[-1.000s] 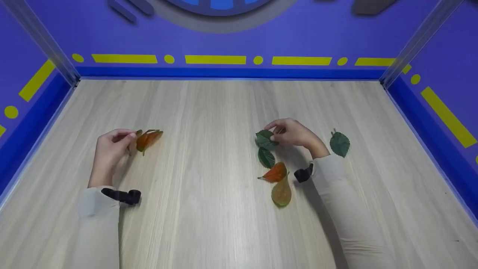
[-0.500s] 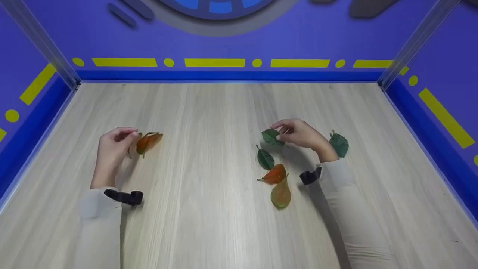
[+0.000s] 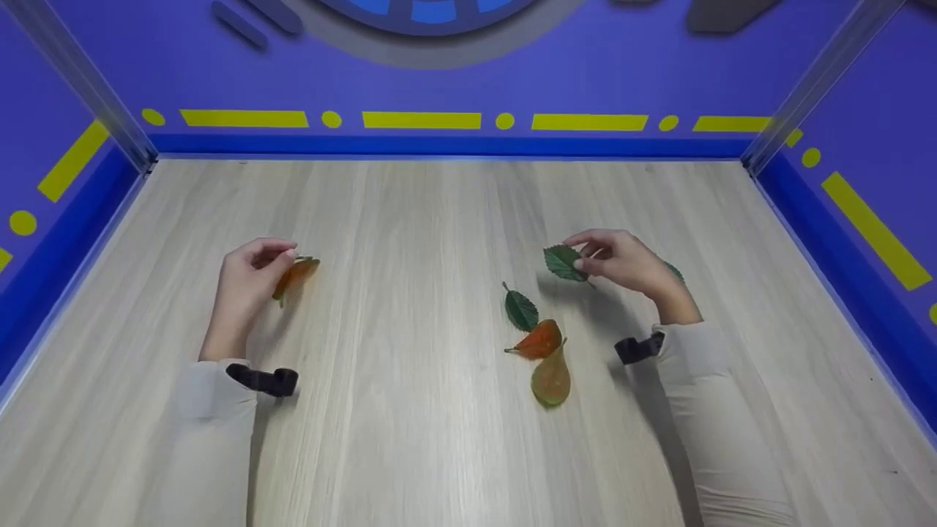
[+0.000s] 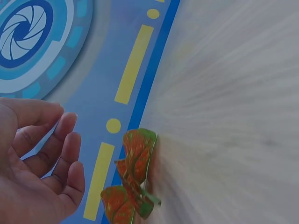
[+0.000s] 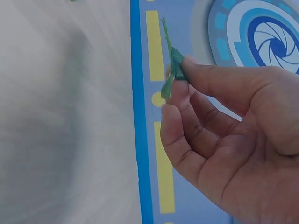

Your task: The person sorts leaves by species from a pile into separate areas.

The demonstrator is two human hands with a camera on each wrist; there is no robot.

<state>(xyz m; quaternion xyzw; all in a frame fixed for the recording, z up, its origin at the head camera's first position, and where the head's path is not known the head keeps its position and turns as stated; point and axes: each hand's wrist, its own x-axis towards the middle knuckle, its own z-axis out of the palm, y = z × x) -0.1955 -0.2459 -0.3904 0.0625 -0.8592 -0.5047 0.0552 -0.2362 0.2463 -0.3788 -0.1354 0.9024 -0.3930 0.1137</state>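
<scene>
My right hand (image 3: 622, 262) pinches a green serrated leaf (image 3: 562, 262) between thumb and fingers, held above the table. In the right wrist view that leaf (image 5: 177, 65) appears nearly edge-on, its stem sticking up. On the left, my left hand (image 3: 256, 282) hovers beside a small cluster of orange-red leaves (image 3: 296, 278) and partly hides it in the head view. The left wrist view shows the hand's (image 4: 44, 158) fingers loosely bent with nothing between them, apart from the curled orange leaves (image 4: 138, 172).
A column of leaves lies right of centre: a green leaf (image 3: 521, 310), an orange leaf (image 3: 539, 339) and a yellow-green leaf (image 3: 551, 380). Another green leaf (image 3: 673, 271) is mostly hidden behind the right hand. Blue-purple walls (image 3: 424, 88) border the wooden table (image 3: 410, 351).
The right hand has carried its green leaf rightward, away from the leaf column. My left hand has shifted right, covering more of the orange cluster.
</scene>
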